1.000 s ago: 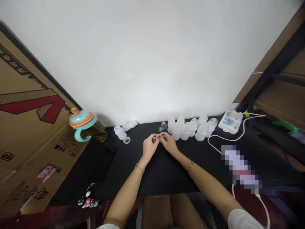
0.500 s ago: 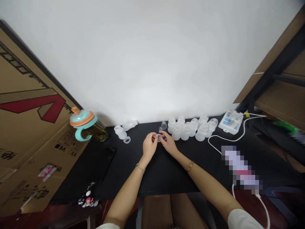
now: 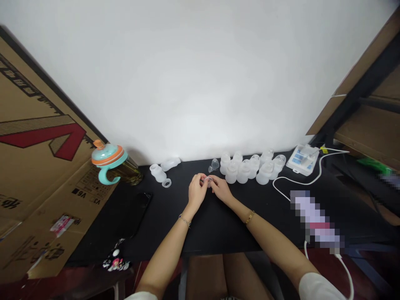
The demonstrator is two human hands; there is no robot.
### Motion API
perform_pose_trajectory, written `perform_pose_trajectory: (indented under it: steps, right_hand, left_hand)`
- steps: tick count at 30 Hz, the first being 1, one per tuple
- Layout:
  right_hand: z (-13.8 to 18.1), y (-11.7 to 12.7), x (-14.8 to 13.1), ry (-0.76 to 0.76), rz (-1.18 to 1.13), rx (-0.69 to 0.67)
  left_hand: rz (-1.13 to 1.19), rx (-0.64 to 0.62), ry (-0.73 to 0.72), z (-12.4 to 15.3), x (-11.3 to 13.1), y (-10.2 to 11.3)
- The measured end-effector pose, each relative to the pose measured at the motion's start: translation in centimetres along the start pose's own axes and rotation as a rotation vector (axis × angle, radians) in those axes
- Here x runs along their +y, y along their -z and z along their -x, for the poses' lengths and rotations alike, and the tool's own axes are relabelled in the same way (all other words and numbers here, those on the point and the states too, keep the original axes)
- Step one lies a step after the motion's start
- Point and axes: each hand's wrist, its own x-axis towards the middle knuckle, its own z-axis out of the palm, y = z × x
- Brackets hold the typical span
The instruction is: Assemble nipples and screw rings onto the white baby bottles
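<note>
My left hand and my right hand meet over the black table, both closed on a small translucent bottle collar ring. Fingertips cover much of it, so I cannot tell whether another part sits inside. Just beyond the fingers lie a clear dome cap and a small clear teat. To the right stands a group of several capped, frosted baby bottles. On the left, two uncapped bottles lie on their sides, with a loose collar ring beside them.
A teal-handled jug stands at the left by a large cardboard box. A dark phone lies nearer. At the right are a white plastic case, a white cable and a blurred-out object. A wall rises behind.
The collar ring has tilted between my fingers. My right fingers have drawn slightly back toward me, showing more of the teat beside the dome cap. Everything else stays put.
</note>
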Motion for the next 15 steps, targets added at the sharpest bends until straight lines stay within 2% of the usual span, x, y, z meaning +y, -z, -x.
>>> perform_pose_trajectory:
  steps: [7,15]
  right_hand:
    - [0.02,-0.02,-0.21,0.045,0.030,0.002]
    - [-0.20,-0.39,0.58,-0.010,-0.052,0.064]
  left_hand:
    - [0.079,0.046,-0.017,-0.09,-0.08,-0.13]
    - [0.138,0.044,0.011,0.05,-0.62,-0.92]
